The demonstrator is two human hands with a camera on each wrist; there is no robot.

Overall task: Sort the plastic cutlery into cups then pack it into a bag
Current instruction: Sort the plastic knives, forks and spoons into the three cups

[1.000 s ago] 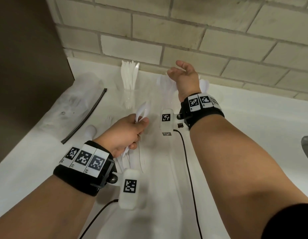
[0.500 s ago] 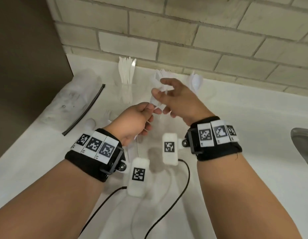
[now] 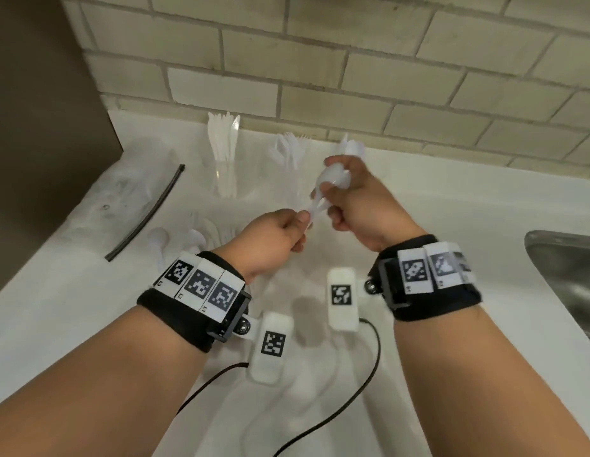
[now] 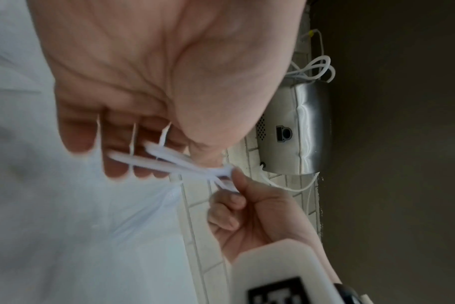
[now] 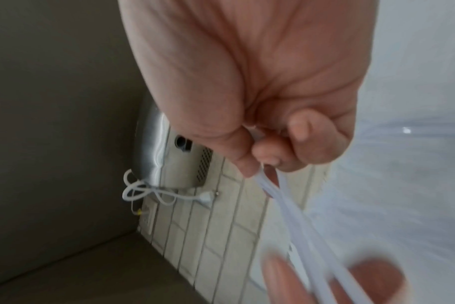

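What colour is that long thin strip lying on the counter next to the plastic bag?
Black. The strip shows best in the head view.

cutlery (image 3: pixel 316 206): white plastic, semi-gloss | counter (image 3: pixel 452 225): smooth white | sink (image 3: pixel 564 275): shiny metal | wall (image 3: pixel 353 61): matt tile

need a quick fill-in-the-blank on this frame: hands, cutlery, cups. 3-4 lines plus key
1. Both the left hand and the right hand have a grip on white plastic ____.
2. The cups of sorted cutlery stand against the ____ wall.
3. The metal sink lies on the person's ____ side.
4. Loose spoons lie on the ____ counter.

Missing words: spoons; brick; right; white
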